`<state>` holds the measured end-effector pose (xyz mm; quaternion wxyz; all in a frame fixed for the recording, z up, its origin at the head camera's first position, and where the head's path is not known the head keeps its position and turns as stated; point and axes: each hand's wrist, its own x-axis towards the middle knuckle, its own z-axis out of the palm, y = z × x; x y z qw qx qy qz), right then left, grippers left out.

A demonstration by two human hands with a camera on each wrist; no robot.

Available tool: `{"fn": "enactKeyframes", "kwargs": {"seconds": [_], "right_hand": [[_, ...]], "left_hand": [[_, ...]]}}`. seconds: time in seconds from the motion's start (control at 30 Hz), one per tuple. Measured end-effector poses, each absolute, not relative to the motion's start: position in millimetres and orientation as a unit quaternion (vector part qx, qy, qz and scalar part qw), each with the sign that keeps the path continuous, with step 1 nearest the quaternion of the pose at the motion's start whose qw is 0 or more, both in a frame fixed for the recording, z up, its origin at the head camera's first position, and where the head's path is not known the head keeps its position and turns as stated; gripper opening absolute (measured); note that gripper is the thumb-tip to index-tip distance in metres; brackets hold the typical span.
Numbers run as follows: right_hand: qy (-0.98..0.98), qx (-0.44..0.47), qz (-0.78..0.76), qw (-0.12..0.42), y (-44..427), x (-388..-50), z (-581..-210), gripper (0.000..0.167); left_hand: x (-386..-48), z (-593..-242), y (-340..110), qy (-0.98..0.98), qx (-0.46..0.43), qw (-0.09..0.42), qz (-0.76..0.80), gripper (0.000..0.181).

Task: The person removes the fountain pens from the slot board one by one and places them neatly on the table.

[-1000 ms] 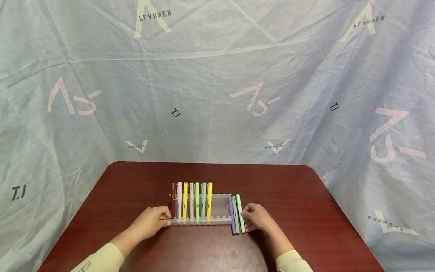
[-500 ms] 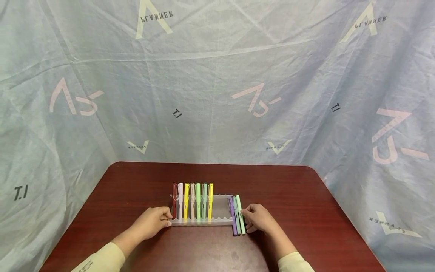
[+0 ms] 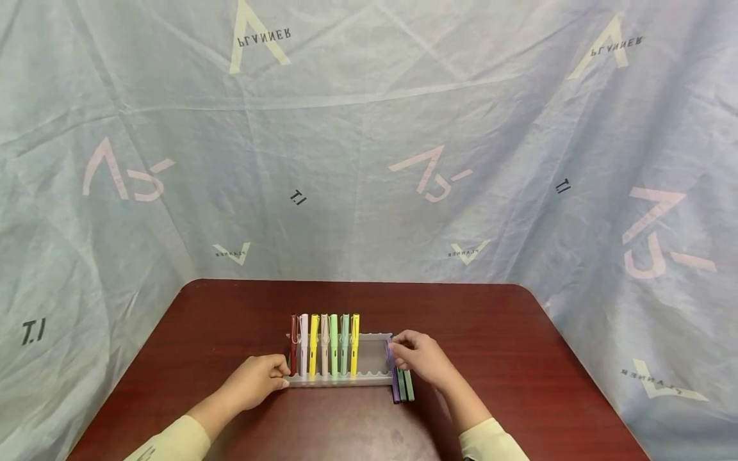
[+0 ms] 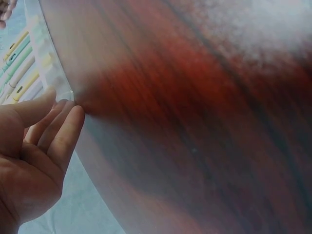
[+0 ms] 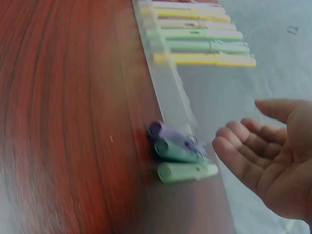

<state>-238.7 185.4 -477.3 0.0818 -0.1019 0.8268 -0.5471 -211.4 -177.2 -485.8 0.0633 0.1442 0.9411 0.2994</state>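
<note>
Tabletop [image 5: 73, 122]: only right wrist view shows right hand [image 5: 273, 156] seemingly off pens [image 5: 179, 152].

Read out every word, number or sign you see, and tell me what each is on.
"PLANNER", flipped, repeated across yellow angle signs on the cloth.
"T.I", in black, three times on the cloth.
Pink stylised marks on the cloth: not certain enough to read.
Print on the left sleeve: cut off and too small to read.
Pens: no lettering can be read.
</note>
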Motion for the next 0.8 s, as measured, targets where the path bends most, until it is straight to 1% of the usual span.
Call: {"fn": "enactKeyframes", "kwargs": {"seconds": [0.13,0.2,0.3,0.53,0.67,0.8], "right_hand": [[0.838,-0.146,-0.518,0.083,169,-240,-483,0.033],[0.845,-0.154,-0.505,0.08,160,-242,-486,0.037],[0.849,-0.153,-0.5,0.073,146,-244,-490,0.036],[0.833,-0.127,-0.533,0.074,121,-247,-494,0.025],[0.827,-0.119,-0.545,0.064,115,-248,-498,0.018],[0.833,-0.111,-0.539,0.048,112,-247,-500,0.016]], "left_hand": [[-211,-488,-177,0.94,0.147,0.063,0.301,0.012],[-211,-487,-176,0.941,0.143,0.059,0.3,0.012],[-210,-487,-175,0.944,0.136,0.055,0.295,0.012],[-210,-487,-177,0.941,0.143,0.063,0.301,0.012],[-211,-488,-178,0.94,0.155,0.052,0.298,0.012],[-211,-488,-179,0.94,0.158,0.052,0.297,0.012]]}}
